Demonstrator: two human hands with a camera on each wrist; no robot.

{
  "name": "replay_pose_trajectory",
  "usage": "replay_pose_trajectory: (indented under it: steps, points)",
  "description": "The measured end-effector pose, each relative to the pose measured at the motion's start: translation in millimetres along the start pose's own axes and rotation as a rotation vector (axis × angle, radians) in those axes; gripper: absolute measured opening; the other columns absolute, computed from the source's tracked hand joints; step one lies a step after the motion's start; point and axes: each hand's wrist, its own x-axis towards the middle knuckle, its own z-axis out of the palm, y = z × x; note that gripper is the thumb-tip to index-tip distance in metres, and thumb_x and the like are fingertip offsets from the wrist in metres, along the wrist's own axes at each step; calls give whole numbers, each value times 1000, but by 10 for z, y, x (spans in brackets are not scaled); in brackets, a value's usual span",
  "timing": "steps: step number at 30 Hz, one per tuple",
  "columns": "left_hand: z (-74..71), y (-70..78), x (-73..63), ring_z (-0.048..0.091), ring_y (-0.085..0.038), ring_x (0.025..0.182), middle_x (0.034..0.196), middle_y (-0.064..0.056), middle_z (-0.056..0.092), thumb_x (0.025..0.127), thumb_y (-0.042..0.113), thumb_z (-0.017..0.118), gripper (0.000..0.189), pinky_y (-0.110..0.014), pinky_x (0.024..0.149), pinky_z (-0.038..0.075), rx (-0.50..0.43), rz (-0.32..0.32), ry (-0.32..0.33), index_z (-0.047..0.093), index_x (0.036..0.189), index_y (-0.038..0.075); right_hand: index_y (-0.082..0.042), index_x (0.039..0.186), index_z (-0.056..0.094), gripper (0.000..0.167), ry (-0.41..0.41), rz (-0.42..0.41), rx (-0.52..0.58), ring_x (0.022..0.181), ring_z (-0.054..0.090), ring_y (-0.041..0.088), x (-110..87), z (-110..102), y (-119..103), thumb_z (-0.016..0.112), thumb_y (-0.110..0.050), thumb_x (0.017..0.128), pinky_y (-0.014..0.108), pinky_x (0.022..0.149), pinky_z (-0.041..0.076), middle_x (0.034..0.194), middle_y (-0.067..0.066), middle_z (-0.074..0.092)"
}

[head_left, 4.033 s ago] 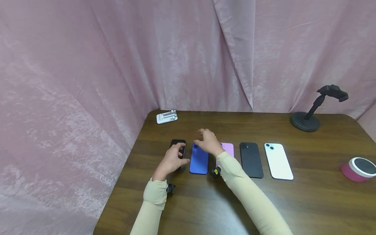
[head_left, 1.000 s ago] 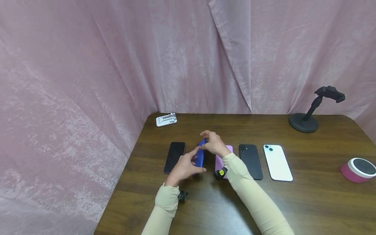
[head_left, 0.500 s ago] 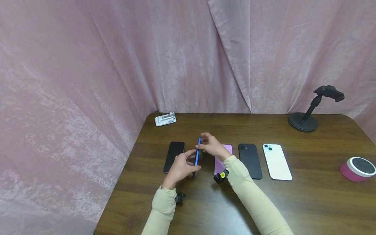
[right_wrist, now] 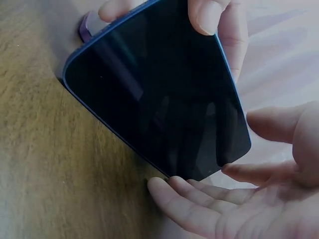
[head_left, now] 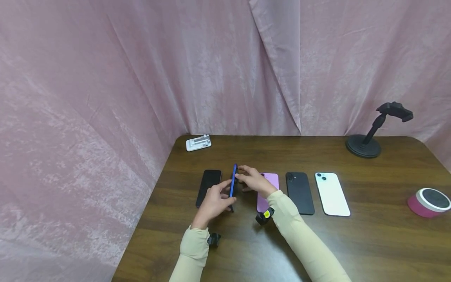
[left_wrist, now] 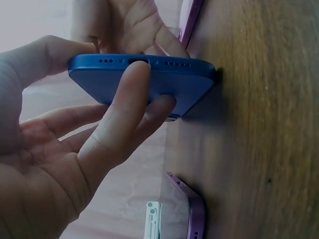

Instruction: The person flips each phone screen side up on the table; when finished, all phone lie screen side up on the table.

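A blue smartphone stands on its long edge on the table, between both hands. My left hand grips its near end. In the left wrist view, a fingertip of that hand presses by the charging port of the phone, and other fingers lie behind its blue back. The dark screen of the phone faces the right wrist camera. My right hand is at the far end, its fingers extended and fingertips at the phone's edge. A black-screened phone lies just left.
To the right lie a purple phone, a black phone and a white phone. A white folding stand is at the back left. A black phone holder and a pink round object stand right.
The blue phone lay flat at first; both hands have turned it up on edge and shifted it slightly left. My right fingers have loosened from their pinch at its far end.
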Motion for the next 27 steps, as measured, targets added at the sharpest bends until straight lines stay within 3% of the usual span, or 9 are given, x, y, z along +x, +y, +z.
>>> replay_pose_trajectory:
  steps: [5, 16, 27]
  points:
    - [-1, -3, -5, 70, -31, 97, 124, -30, 62, 90, -1, 69, 62, -36, 62, 60, -11, 1, -4, 46, 147, -6, 7, 153, 31, 59, 7, -5, -17, 128, 50, 46, -32, 24, 17, 55, -9, 103, 52, 89, 54, 147, 35, 41]
    - [9, 9, 0, 70, -35, 95, 120, -33, 60, 90, -10, 65, 63, -36, 65, 60, -23, 2, -6, 42, 149, -7, 7, 150, 38, 67, 69, 0, -60, 113, 61, 39, -34, 23, 54, 69, -4, 92, 45, 88, 56, 142, 31, 48]
    - [23, -34, -3, 71, -30, 92, 127, -34, 59, 88, -13, 65, 67, -35, 66, 60, 50, -52, 22, 37, 149, -13, 10, 145, 44, 81, 146, -53, -273, 113, 62, 35, -16, 19, 64, 81, 2, 74, 46, 97, 49, 130, 28, 61]
